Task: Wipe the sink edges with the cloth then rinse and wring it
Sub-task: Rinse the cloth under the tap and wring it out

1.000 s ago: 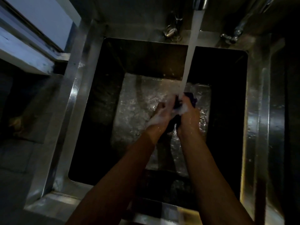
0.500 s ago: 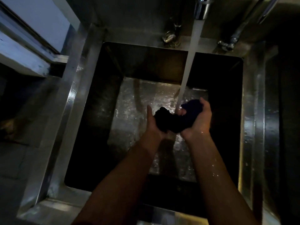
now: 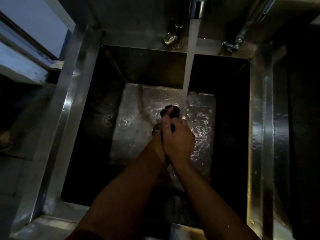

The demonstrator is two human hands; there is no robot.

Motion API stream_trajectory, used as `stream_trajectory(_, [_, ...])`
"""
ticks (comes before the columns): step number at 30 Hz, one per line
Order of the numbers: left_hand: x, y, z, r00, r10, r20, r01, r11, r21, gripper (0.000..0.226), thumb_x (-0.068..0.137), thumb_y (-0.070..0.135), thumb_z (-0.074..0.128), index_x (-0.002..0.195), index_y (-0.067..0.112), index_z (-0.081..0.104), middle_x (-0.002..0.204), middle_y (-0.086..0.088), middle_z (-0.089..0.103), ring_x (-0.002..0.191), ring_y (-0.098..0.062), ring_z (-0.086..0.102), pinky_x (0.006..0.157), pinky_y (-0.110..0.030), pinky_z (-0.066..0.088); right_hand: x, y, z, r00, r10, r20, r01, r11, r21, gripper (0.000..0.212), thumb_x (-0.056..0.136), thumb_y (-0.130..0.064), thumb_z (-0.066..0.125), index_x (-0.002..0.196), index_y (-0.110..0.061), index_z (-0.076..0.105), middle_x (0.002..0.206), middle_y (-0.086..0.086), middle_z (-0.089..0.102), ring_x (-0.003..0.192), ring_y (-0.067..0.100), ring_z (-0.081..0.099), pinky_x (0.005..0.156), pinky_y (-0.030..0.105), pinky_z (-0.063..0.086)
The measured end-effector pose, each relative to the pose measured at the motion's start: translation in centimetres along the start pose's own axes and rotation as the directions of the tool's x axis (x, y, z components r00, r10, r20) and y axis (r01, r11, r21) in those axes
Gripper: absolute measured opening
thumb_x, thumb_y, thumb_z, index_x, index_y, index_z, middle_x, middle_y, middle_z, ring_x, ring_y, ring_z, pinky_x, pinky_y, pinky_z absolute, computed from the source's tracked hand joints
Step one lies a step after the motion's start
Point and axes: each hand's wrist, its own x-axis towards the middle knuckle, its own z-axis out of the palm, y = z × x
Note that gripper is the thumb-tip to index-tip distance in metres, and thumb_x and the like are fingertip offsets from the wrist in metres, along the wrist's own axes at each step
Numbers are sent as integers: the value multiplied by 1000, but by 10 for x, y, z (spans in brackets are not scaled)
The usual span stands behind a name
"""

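Observation:
A deep steel sink [image 3: 69, 104] fills the view, its wet floor shining. Water [image 3: 188, 66] runs from the tap [image 3: 196, 7] at the top and falls just right of the cloth. The dark cloth [image 3: 170, 110] is bunched into a small wad that sticks out above my clasped hands over the middle of the basin. My right hand [image 3: 178, 137] lies on top, wrapped around the cloth. My left hand [image 3: 157, 134] is mostly hidden under it, pressed against the same wad.
Two valve fittings [image 3: 170, 38] [image 3: 230, 45] stand on the back ledge. The wide steel rim [image 3: 259, 135] runs down the right side. A pale sill or frame [image 3: 26, 54] is at the upper left.
My hands, earlier apart with the cloth stretched between them under the stream, have come together and squeezed the cloth into a tight wad, slightly left of the water.

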Motion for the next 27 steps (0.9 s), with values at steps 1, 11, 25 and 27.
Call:
stream_trajectory(1, [6, 0, 5, 999, -8, -41, 9, 1000, 21, 40, 106, 38, 34, 126, 15, 59, 101, -8, 67, 92, -17, 66, 85, -28, 53, 9, 7, 1, 1000, 19, -3, -19, 1000, -24, 44, 97, -55, 43, 89, -22, 71, 84, -3, 66, 77, 18, 64, 64, 28, 41])
stream_trajectory(11, [-8, 3, 26, 995, -38, -89, 46, 994, 95, 39, 95, 45, 50, 109, 13, 68, 86, -4, 74, 78, -14, 70, 72, -21, 57, 14, 5, -14, 972, 219, 79, -219, 976, -11, 39, 98, -51, 49, 95, -20, 72, 85, 2, 70, 79, 24, 62, 67, 29, 37])
stream_trajectory(25, [-1, 2, 19, 970, -92, -226, 110, 992, 68, 50, 101, 45, 44, 94, 4, 72, 82, -9, 73, 94, -24, 63, 82, -30, 52, 19, 6, -5, 958, 286, 31, -286, 958, 9, 44, 98, -51, 46, 96, -17, 74, 88, 1, 70, 83, 24, 64, 77, 34, 50])
stream_trajectory(27, [8, 0, 32, 962, 24, -272, 27, 983, 181, 40, 101, 36, 48, 81, 11, 72, 71, 1, 71, 82, -21, 69, 76, -32, 57, 43, 20, -4, 938, 343, 58, -341, 939, -37, 44, 99, -47, 48, 96, -12, 75, 92, 10, 74, 85, 30, 69, 77, 37, 54])
